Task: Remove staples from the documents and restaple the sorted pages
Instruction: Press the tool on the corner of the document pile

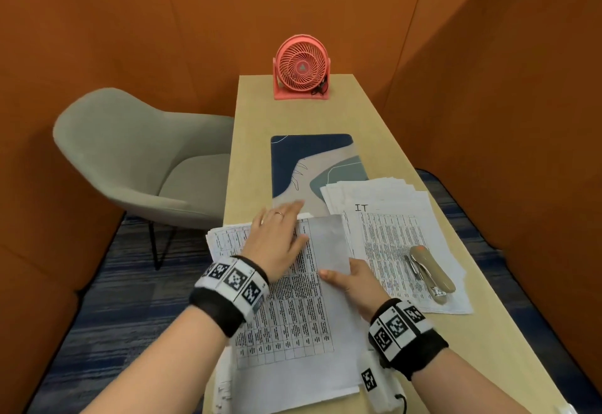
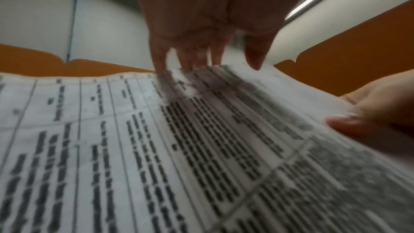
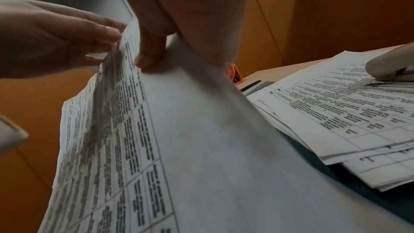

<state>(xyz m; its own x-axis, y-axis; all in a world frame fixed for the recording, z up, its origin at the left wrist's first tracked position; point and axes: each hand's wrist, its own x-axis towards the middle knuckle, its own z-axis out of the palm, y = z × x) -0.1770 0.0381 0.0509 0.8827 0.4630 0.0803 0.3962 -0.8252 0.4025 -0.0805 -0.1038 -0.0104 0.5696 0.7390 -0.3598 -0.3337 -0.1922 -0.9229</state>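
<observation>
Hiding right fingers (image 1: 353, 270), lifted sheet (image 1: 325, 244), print blurred

Paper, plastic, metal, cloth and matt laminate

The printed sheets (image 1: 293, 316) are thin matt white paper, limp enough to curl where lifted; the fanned stack (image 1: 391, 218) is the same paper. The stapler (image 1: 433, 272) has a smooth beige plastic shell with a shiny metal strip beside it. The worktop (image 1: 254, 159) looks like pale, matt wood-look laminate. The desk mat (image 1: 309, 159) is smooth and matt. The fan (image 1: 302, 68) is coral plastic. The chair (image 1: 136, 153) wears grey woven cloth.
</observation>
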